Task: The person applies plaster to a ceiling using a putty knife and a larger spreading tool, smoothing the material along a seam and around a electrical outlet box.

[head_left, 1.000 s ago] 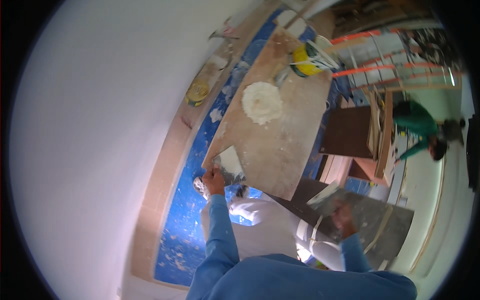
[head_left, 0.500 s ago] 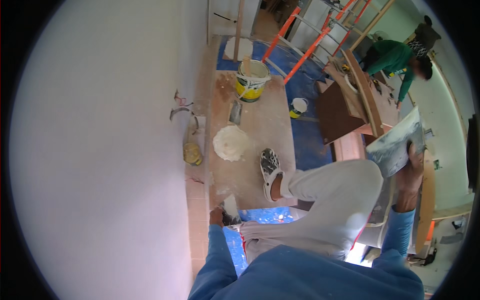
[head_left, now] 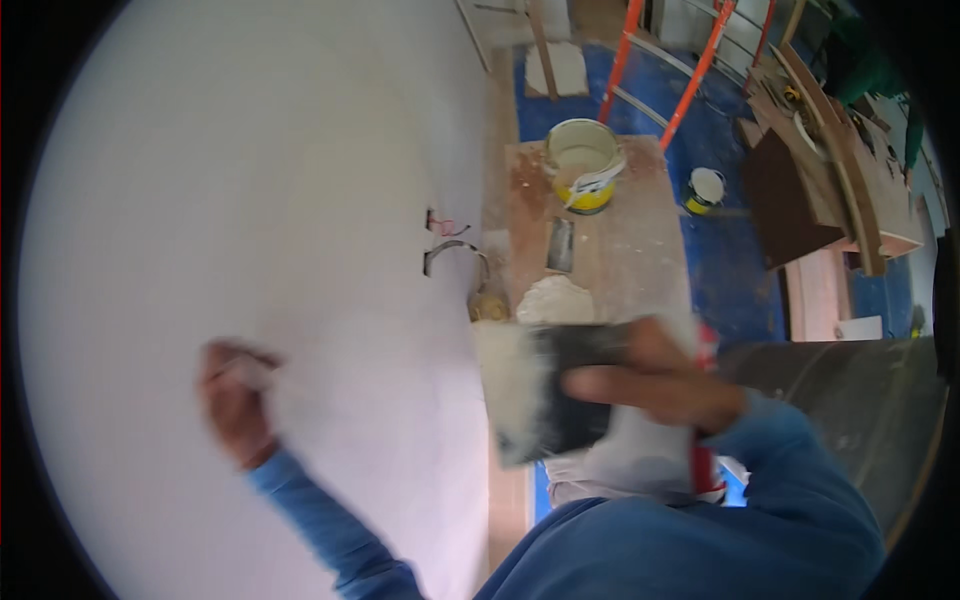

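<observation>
My right hand (head_left: 665,380) grips a flat, dark plastering blade (head_left: 580,395), held out in front of my body. White putty (head_left: 510,390) coats the end nearest the wall. On the left, my blurred left hand (head_left: 235,410) is raised at the white wall (head_left: 330,300), closed around a scraper (head_left: 262,360) that shows only as a smeared, thin dark edge. Whether the scraper touches the wall I cannot tell. Beyond the blade, a heap of white putty (head_left: 555,300) lies on a brown board (head_left: 640,250), partly hidden. Another flat blade (head_left: 561,245) lies farther along that board.
A yellow putty bucket (head_left: 584,170) stands on the board; a smaller bucket (head_left: 704,190) sits on blue floor sheeting (head_left: 735,285). Wires (head_left: 455,247) stick out of the wall. An orange ladder (head_left: 690,85) and wooden furniture (head_left: 800,190) stand beyond, with a person in green (head_left: 865,65) nearby.
My left hand has risen from low beside the board to the wall at left. My right hand has swung the plastering blade inward from the far right. The view has shifted toward the wall.
</observation>
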Demonstrator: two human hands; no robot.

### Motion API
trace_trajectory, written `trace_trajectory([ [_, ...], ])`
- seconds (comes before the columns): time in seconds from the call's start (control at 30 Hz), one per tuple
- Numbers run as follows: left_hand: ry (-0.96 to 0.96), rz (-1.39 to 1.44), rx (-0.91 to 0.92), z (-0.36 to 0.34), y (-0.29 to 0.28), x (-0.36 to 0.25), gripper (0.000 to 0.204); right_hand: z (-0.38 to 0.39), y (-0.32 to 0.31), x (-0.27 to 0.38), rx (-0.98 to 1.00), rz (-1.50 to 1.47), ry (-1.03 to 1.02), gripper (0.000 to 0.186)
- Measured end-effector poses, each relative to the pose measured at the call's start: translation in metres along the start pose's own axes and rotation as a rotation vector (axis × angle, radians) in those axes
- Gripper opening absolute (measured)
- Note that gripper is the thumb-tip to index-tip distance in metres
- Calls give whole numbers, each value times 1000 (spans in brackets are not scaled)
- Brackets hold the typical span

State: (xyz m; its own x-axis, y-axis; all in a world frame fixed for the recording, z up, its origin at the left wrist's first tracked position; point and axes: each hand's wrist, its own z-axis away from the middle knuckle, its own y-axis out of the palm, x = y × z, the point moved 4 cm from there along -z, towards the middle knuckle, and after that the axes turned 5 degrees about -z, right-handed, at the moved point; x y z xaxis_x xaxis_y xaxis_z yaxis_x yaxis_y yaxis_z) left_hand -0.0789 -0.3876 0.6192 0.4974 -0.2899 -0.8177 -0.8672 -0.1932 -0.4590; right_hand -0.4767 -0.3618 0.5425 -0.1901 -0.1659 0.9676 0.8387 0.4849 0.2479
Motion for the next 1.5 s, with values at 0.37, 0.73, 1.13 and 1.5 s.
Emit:
trace_trajectory([
  [0.37,-651,-292,107,-139,-167,-274,14,-67,-52,-25,139,82,639,33],
  [0.73,-803,-205,287,-148,-223,-273,19,5,-111,29,-601,-491,883,24],
  [1.13,-1001,39,468,-158,-217,-251,18,-20,-144,266,-768,-345,482,30],
  [1.5,-846,96,-40,-114,-218,-194,22,-55,-217,202,-826,-346,671,25],
])
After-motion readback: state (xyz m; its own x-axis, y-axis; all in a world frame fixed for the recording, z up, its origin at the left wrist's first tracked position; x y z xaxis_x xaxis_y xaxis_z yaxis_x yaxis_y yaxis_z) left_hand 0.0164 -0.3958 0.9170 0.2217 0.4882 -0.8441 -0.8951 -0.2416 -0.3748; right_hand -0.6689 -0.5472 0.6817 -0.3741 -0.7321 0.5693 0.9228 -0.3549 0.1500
